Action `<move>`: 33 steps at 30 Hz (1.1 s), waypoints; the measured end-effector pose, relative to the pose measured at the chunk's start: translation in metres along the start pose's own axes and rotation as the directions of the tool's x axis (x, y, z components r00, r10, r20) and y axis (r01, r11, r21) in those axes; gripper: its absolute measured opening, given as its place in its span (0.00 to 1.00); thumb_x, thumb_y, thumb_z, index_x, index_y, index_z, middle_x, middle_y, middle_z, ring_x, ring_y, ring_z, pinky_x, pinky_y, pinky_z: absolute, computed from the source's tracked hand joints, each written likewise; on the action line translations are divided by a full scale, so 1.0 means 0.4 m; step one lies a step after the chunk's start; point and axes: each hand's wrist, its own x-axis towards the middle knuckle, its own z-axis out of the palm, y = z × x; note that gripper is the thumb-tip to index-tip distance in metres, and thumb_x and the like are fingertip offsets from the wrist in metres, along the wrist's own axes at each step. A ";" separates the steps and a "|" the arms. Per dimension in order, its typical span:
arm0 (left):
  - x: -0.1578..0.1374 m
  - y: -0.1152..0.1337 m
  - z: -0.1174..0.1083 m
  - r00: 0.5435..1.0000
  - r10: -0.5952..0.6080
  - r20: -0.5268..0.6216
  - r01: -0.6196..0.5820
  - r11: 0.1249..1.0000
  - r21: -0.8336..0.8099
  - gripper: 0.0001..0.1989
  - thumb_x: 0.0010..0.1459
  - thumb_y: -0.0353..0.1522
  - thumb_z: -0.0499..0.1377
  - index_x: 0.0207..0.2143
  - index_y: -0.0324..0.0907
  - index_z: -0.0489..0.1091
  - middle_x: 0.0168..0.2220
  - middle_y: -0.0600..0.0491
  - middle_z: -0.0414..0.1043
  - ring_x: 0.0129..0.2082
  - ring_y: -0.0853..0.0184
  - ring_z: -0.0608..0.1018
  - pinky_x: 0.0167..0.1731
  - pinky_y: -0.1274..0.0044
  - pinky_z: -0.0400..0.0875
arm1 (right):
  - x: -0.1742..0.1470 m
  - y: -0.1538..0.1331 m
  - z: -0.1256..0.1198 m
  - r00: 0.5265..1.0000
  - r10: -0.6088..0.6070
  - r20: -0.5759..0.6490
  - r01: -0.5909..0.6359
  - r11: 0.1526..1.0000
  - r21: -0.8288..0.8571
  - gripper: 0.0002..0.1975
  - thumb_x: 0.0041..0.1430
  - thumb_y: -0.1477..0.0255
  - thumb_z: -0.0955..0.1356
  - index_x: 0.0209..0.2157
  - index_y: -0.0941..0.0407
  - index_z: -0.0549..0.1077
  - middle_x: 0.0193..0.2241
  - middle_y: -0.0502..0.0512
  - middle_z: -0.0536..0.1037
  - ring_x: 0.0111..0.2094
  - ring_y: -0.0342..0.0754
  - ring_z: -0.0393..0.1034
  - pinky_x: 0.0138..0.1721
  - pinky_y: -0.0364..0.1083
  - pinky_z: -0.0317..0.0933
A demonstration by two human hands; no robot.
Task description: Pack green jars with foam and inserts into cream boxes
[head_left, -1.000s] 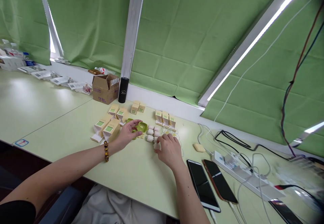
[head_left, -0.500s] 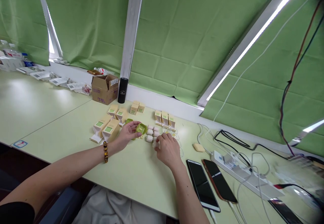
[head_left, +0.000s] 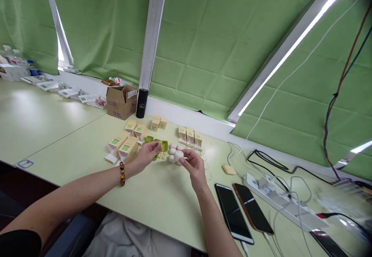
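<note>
Between the fingertips of my left hand [head_left: 148, 152] is a small green square cup [head_left: 164, 146], turned on its side. My right hand [head_left: 194, 167] pinches a white rounded block [head_left: 178, 156], raised just above the table to the right of the cup. Several more white blocks [head_left: 171, 152] stand close together behind it, partly hidden. More green cups [head_left: 149, 139] sit behind my left hand, partly covered by it. Small yellowish pieces [head_left: 161, 155] lie on the table between my hands; their kind is too small to tell.
Open cream boxes [head_left: 128, 148] lie left of my hands, and upright ones [head_left: 190, 136] stand behind. A black tumbler [head_left: 142, 103] and a cardboard box [head_left: 121, 103] are farther back. Two phones [head_left: 233, 210], a power strip [head_left: 281, 199] and loose cables occupy the right side.
My right hand has lifted a white block from the group and turned, so the block now shows. My left hand has tilted the green cup onto its side.
</note>
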 end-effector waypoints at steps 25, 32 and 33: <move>-0.006 -0.012 0.004 0.998 0.063 0.016 -0.065 0.960 0.273 0.33 0.58 0.56 0.66 0.54 0.40 0.76 0.47 0.43 0.79 0.45 0.58 0.80 0.45 0.69 0.75 | -0.013 0.039 0.066 0.978 0.207 -0.019 -0.180 0.890 0.420 0.16 0.50 0.62 0.81 0.37 0.55 0.82 0.33 0.53 0.80 0.30 0.44 0.68 0.30 0.44 0.65; -0.008 -0.007 0.003 0.992 0.120 0.048 -0.129 0.921 0.368 0.36 0.55 0.59 0.66 0.51 0.39 0.77 0.47 0.42 0.77 0.46 0.57 0.77 0.48 0.68 0.72 | -0.015 0.045 0.070 0.987 0.157 -0.037 -0.135 0.932 0.337 0.17 0.51 0.60 0.81 0.38 0.55 0.81 0.30 0.52 0.79 0.27 0.43 0.67 0.31 0.44 0.65; -0.010 -0.004 0.003 0.990 0.130 0.051 -0.140 0.914 0.382 0.36 0.54 0.59 0.66 0.51 0.39 0.77 0.47 0.42 0.76 0.46 0.57 0.77 0.48 0.68 0.71 | -0.015 0.044 0.070 0.987 0.154 -0.042 -0.132 0.937 0.325 0.17 0.51 0.60 0.81 0.38 0.55 0.81 0.30 0.51 0.79 0.27 0.43 0.67 0.31 0.45 0.65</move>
